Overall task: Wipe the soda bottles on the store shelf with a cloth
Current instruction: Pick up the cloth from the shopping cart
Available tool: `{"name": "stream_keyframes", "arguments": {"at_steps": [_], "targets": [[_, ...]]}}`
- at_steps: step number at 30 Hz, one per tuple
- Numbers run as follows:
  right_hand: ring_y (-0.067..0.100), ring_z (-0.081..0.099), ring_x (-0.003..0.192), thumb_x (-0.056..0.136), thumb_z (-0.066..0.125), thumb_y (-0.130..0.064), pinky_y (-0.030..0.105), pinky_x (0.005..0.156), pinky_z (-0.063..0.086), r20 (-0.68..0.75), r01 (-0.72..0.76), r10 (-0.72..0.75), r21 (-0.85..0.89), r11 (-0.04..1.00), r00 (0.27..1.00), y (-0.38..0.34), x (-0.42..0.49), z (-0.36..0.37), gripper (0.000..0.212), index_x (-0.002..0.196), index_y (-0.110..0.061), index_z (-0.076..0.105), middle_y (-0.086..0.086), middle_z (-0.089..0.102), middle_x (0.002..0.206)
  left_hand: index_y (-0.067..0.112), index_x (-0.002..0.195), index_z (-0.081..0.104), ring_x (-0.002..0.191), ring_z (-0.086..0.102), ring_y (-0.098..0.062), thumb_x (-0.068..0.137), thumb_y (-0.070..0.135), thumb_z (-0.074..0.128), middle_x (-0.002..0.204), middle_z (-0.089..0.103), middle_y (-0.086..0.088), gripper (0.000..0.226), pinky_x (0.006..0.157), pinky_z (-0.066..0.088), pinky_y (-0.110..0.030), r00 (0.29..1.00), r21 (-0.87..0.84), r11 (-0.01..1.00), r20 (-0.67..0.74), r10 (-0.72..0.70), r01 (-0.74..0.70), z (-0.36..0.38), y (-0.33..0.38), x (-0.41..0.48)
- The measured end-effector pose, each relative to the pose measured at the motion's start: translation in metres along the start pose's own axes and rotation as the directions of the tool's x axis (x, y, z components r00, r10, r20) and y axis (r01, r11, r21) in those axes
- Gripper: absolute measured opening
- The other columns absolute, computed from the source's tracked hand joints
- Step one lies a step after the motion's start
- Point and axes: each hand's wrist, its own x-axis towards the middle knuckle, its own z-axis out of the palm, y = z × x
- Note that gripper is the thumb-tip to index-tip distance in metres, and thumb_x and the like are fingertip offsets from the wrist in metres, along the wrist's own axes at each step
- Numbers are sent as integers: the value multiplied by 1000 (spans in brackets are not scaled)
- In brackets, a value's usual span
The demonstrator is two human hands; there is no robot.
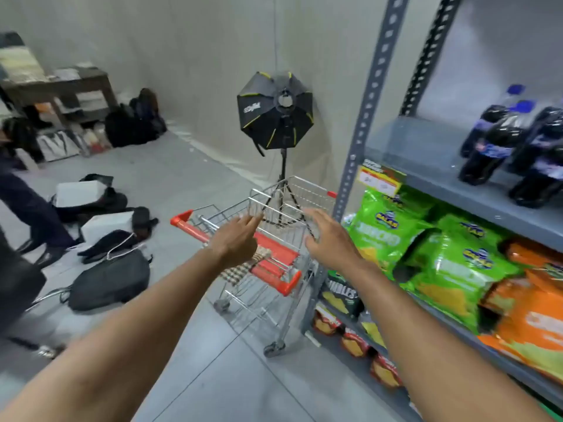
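Head view: both bare arms extend forward over a small wire shopping cart [268, 239] with red handle trim, standing on the grey floor just left of a grey metal shelf unit [426, 153]. The left hand [236, 239] is released, fingers loosely spread above the cart's near rim, grasping nothing. The right hand [330, 236] is likewise released, fingers splayed above the cart's right side, apart from the wire. A checked cloth [243, 268] lies draped over the cart's near edge, below the left hand. The soda bottles [515, 147], dark with blue caps, stand on the upper shelf at far right, well apart from both hands. Green snack bags [426, 248] and orange snack bags [533, 315] fill the shelf below. Beyond the cart stands a black softbox [275, 111] on a tripod; dark bags [109, 278] lie on the floor at left.
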Motion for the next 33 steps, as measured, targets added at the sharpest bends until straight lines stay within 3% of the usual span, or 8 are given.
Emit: {"name": "stream_keyframes", "arguments": {"at_steps": [5,11,16,19,23,26,30,33], "targets": [[22,46,137,82,52,-24,41,113,41,314,-105,83,55,993,946,-44,32,87,66,147,-29,40,1,45,152,21,146,38,120,54,-31,90,55,45,137,57,-10,66,98,49,-47,982,114,993,182,-46,25,47,-66,-2],[28,60,115,75,68,-2,38,94,53,483,-165,159,-29,986,861,-62,57,151,61,131,-21,53,3,60,131,16,150,30,140,34,-36,73,84,40,151,43,-10,103,114,28,-55,974,120,993,221,-47,21,109,-71,0],[28,64,100,80,59,0,43,82,57,534,-169,188,-84,982,825,-52,65,176,59,131,-27,45,2,65,118,9,158,8,155,7,-35,98,33,41,169,14,-11,73,123,9,-53,960,185,982,267,-85,35,128,-67,-2],[28,65,97,79,59,0,43,78,58,550,-187,198,-77,979,812,-43,67,182,67,134,-32,39,2,67,115,7,156,19,154,16,-32,99,12,38,167,23,-11,60,124,13,-46,959,84,996,281,-31,8,118,-72,5],[25,66,103,85,71,-21,42,84,57,430,-243,200,47,969,880,-38,68,174,61,136,-37,41,2,69,119,18,125,56,115,61,-26,91,11,53,131,64,-4,35,92,54,-42,979,-127,992,202,33,-8,74,-75,25],[18,66,99,87,69,-18,33,80,54,286,-279,223,172,945,932,-38,68,151,56,137,-33,49,0,70,118,17,114,61,96,65,-23,90,9,53,111,69,-3,26,75,52,-36,994,-294,956,107,31,2,26,-67,45],[25,68,77,90,65,-23,41,62,54,159,-323,289,280,904,944,-30,64,99,11,101,-22,65,4,72,89,17,117,62,97,67,-24,93,13,56,107,74,-4,25,82,53,-32,990,-470,874,-124,72,-122,-27,-47,71],[15,49,59,92,64,-47,35,56,36,7,-303,326,389,870,945,-25,44,40,42,88,-5,59,6,54,69,20,109,66,96,70,-16,95,20,64,101,76,2,14,88,55,-35,968,-686,683,-184,169,-250,-60,-10,88]]}}
